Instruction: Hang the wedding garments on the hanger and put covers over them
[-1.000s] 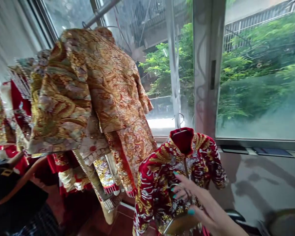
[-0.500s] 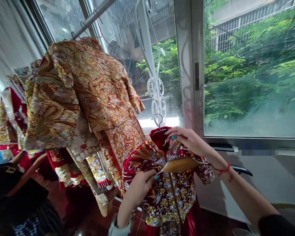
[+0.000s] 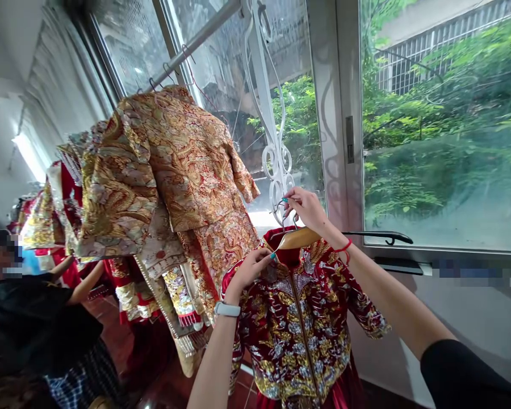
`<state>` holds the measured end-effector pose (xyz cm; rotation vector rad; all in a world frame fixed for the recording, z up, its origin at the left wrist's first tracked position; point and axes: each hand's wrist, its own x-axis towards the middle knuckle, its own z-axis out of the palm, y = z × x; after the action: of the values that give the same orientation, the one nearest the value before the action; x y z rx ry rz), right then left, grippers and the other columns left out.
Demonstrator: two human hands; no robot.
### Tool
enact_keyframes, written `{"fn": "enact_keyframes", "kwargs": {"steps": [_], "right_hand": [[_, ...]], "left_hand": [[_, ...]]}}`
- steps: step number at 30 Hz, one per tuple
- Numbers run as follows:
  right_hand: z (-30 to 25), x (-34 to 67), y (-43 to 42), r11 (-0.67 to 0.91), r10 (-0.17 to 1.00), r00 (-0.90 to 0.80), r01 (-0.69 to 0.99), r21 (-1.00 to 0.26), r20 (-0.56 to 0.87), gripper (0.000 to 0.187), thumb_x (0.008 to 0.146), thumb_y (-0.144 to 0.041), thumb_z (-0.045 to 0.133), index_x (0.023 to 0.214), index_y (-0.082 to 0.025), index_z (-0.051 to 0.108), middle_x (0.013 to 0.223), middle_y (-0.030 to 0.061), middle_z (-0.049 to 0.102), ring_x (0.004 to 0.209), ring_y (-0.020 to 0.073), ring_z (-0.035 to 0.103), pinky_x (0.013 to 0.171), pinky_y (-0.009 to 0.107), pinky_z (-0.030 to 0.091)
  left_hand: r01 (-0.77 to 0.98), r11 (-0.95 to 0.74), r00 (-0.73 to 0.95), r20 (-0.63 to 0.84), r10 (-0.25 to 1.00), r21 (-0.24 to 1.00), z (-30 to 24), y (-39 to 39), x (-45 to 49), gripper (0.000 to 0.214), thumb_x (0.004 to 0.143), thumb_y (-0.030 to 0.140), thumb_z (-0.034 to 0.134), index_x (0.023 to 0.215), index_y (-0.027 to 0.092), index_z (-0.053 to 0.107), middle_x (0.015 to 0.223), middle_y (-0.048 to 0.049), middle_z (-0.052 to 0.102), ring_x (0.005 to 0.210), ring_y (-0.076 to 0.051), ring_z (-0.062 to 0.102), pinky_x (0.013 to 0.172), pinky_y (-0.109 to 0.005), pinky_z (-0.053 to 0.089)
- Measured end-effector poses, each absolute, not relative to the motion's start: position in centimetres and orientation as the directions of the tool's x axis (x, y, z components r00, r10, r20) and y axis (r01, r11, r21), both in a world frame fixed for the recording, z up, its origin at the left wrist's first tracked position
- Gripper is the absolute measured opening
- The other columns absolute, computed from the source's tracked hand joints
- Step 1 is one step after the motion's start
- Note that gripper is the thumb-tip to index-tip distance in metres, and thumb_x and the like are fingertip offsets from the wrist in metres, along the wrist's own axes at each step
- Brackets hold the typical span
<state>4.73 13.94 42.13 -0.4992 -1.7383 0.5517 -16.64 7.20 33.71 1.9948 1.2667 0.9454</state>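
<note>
right hand (image 3: 307, 211): fingers pinched closed on the wire hook (image 3: 282, 211) of a wooden hanger (image 3: 298, 238) | left hand (image 3: 247, 271): fingers curled, gripping the collar edge of a red-and-gold embroidered jacket (image 3: 296, 324) | jacket: on the hanger, just below both hands, beside gold brocade garments (image 3: 166, 170) on a metal rail (image 3: 196, 42)

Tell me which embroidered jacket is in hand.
The deep red jacket with gold and silver embroidery, its wooden hanger gripped by the right hand, the left hand at its collar; the gold-toned jacket hangs untouched on the metal rail.
</note>
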Motion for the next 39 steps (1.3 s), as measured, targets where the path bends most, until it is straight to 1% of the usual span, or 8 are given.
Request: {"fn": "enact_keyframes", "kwargs": {"steps": [4, 10, 18, 26, 30, 34, 36, 39], "right_hand": [[42.4, 4.9, 14.4, 0.817, 0.571, -0.195, 0.036, -0.576, 0.798, 0.011, 0.092, -0.024, 0.047, 0.086, -0.017, 0.052, 0.069, 0.0012, 0.062, 0.055, 0.0128, 0.067, 0.045, 0.02, 0.042], [42.2, 4.8, 15.1, 0.803, 0.593, -0.135, 0.023, -0.596, 0.794, 0.016, 0.091, -0.032, 0.051, 0.084, -0.018, 0.052, 0.068, 0.0, 0.06, 0.055, 0.0127, 0.067, 0.047, 0.02, 0.043], [41.2, 3.3, 14.9, 0.77, 0.631, -0.125, -0.021, -0.637, 0.766, 0.016, 0.09, -0.034, 0.051, 0.085, -0.019, 0.049, 0.067, -0.0014, 0.058, 0.05, 0.0117, 0.065, 0.04, 0.018, 0.039], [40.4, 2.4, 13.3, 0.697, 0.684, -0.267, -0.035, -0.716, 0.679, 0.007, 0.088, -0.026, 0.049, 0.088, -0.021, 0.045, 0.075, 0.0003, 0.058, 0.057, 0.013, 0.064, 0.043, 0.022, 0.049], [39.0, 4.9, 11.7, 0.7, 0.71, -0.282, 0.184, -0.69, 0.645, 0.018, 0.087, -0.027, 0.049, 0.104, -0.02, 0.051, 0.092, 0.0068, 0.063, 0.08, 0.0187, 0.064, 0.063, 0.031, 0.055], [37.5, 8.8, 10.5, 0.72, 0.694, -0.427, 0.443, -0.535, 0.58, 0.026, 0.091, -0.037, 0.047, 0.104, -0.019, 0.061, 0.102, 0.0113, 0.066, 0.091, 0.0229, 0.063, 0.08, 0.038, 0.05], [36.6, 10.1, 10.4, 0.737, 0.674, -0.471, 0.477, -0.478, 0.569, 0.029, 0.093, -0.04, 0.045, 0.101, -0.021, 0.065, 0.106, 0.0112, 0.067, 0.089, 0.022, 0.063, 0.077, 0.035, 0.048], [34.8, 11.4, 11.1, 0.707, 0.705, -0.515, 0.56, -0.432, 0.487, 0.037, 0.097, -0.04, 0.037, 0.091, -0.021, 0.068, 0.082, 0.0072, 0.068, 0.068, 0.0191, 0.06, 0.063, 0.03, 0.042]], "left_hand": [[0.483, -0.352, 0.299, 0.227, 0.927, 0.802, 33.9, 7.9, -16.4, 0.046, 0.082, 0.064, 0.054, 0.081, 0.018, 0.055, 0.058, 0.0083, 0.035, 0.049, -0.008, 0.031, 0.046, -0.021, 0.026], [0.523, -0.397, 0.358, 0.228, 0.905, 0.754, 34.4, 8.9, -16.5, 0.05, 0.083, 0.066, 0.05, 0.072, 0.017, 0.056, 0.056, 0.0061, 0.04, 0.049, -0.008, 0.034, 0.046, -0.023, 0.025], [0.557, -0.425, 0.37, 0.245, 0.896, 0.713, 34.3, 9.2, -19.2, 0.05, 0.083, 0.063, 0.052, 0.063, 0.018, 0.047, 0.056, 0.0061, 0.037, 0.051, -0.008, 0.032, 0.05, -0.024, 0.023], [0.638, -0.434, 0.354, 0.259, 0.899, 0.636, 34.0, 8.1, -21.9, 0.05, 0.085, 0.061, 0.051, 0.062, 0.017, 0.051, 0.059, 0.0045, 0.04, 0.056, -0.01, 0.035, 0.054, -0.025, 0.025], [0.672, -0.468, 0.368, 0.289, 0.884, 0.574, 33.9, 7.1, -22.0, 0.049, 0.088, 0.057, 0.048, 0.06, 0.017, 0.047, 0.059, 0.0045, 0.039, 0.059, -0.011, 0.035, 0.057, -0.027, 0.026], [0.695, -0.466, 0.359, 0.298, 0.885, 0.547, 33.8, 6.5, -21.3, 0.05, 0.09, 0.058, 0.045, 0.058, 0.019, 0.045, 0.059, 0.0047, 0.037, 0.058, -0.011, 0.035, 0.058, -0.027, 0.028], [0.708, -0.45, 0.339, 0.297, 0.893, 0.544, 33.7, 6.3, -20.8, 0.05, 0.09, 0.058, 0.043, 0.061, 0.019, 0.048, 0.06, 0.0038, 0.042, 0.06, -0.012, 0.039, 0.059, -0.027, 0.031], [0.751, -0.409, 0.281, 0.308, 0.909, 0.519, 33.2, 5.9, -20.3, 0.047, 0.091, 0.057, 0.042, 0.071, 0.018, 0.059, 0.069, -0.0004, 0.057, 0.069, -0.016, 0.051, 0.066, -0.029, 0.04]]}}
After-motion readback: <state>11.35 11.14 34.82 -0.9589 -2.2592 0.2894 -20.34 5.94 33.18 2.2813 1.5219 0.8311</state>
